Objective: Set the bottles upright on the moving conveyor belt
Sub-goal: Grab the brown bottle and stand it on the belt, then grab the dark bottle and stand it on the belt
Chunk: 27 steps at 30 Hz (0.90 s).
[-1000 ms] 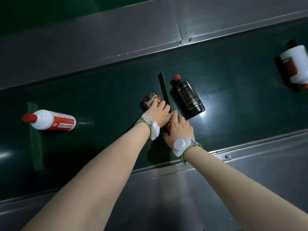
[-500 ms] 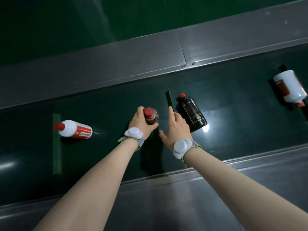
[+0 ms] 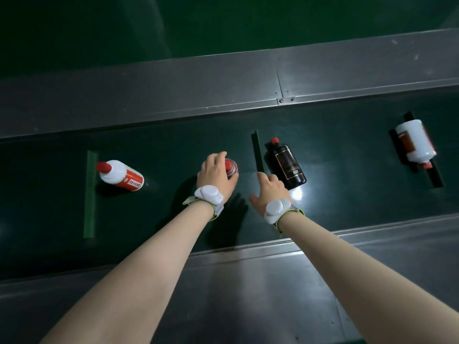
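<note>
- Conveyor belt [image 3: 347, 194]: dark green, running between two steel side rails [image 3: 173, 95], with raised green cleats [image 3: 90, 194] across it.
- White bottle, far right [image 3: 415, 141]: lying on its side, red cap toward me, against a cleat.
- White bottle, left [image 3: 121, 175]: red label and cap, standing upright just beside a cleat.
- Black bottle [image 3: 288, 165]: lying flat, red cap pointing away from me.
- Brown bottle [image 3: 231, 167]: upright on the belt, red cap up.
- My left hand [image 3: 216, 175]: fingers clamped around the brown bottle.
- My right hand [image 3: 270, 189]: fingers apart, empty, just beside the black bottle.
</note>
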Tool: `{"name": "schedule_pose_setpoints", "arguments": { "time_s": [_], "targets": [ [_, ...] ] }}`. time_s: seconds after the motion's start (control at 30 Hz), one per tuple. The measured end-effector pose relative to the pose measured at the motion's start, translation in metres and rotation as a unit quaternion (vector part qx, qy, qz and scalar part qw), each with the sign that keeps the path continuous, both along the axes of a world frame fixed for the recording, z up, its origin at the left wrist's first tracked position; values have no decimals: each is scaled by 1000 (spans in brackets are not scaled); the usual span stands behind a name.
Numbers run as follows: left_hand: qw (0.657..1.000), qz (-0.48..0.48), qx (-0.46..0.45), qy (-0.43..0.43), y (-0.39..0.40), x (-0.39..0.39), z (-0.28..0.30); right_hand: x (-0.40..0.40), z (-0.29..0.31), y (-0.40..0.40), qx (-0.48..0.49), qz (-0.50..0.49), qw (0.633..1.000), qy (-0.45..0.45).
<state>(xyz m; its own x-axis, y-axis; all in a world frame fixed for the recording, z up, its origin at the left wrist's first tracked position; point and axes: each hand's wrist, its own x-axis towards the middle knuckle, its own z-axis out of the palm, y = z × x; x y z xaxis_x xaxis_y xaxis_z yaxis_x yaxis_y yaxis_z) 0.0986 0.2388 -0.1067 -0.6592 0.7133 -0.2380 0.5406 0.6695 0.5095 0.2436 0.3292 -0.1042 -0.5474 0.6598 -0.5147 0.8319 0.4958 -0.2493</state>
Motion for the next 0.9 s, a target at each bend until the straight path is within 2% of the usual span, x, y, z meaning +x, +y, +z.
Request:
{"name": "schedule_pose_setpoints", "arguments": {
  "time_s": [0.17, 0.23, 0.4, 0.5, 0.63, 0.77, 0.9],
  "targets": [
    [996, -52, 41, 55, 30, 16, 33, 6, 18, 31, 24, -18, 1000, 5],
    [995, -63, 51, 52, 41, 26, 34, 8, 16, 47, 26, -32, 999, 7],
    [998, -51, 23, -2, 79, 55, -1, 23, -22, 96, 38, -55, 998, -8],
    [998, 17, -18, -65, 101, 82, -33, 33, -51, 125, 31, -38, 999, -16],
    [984, 100, -50, -142, 132, 116, -78, 41, -86, 155, -25, -30, 999, -31],
    [952, 182, -69, -237, 160, 132, -112, 51, -112, 172, -61, -40, 997, -25],
    [881, 295, 1, -370, 179, 140, -121, 62, -115, 184, -114, -86, 990, 7]
  ]
}}
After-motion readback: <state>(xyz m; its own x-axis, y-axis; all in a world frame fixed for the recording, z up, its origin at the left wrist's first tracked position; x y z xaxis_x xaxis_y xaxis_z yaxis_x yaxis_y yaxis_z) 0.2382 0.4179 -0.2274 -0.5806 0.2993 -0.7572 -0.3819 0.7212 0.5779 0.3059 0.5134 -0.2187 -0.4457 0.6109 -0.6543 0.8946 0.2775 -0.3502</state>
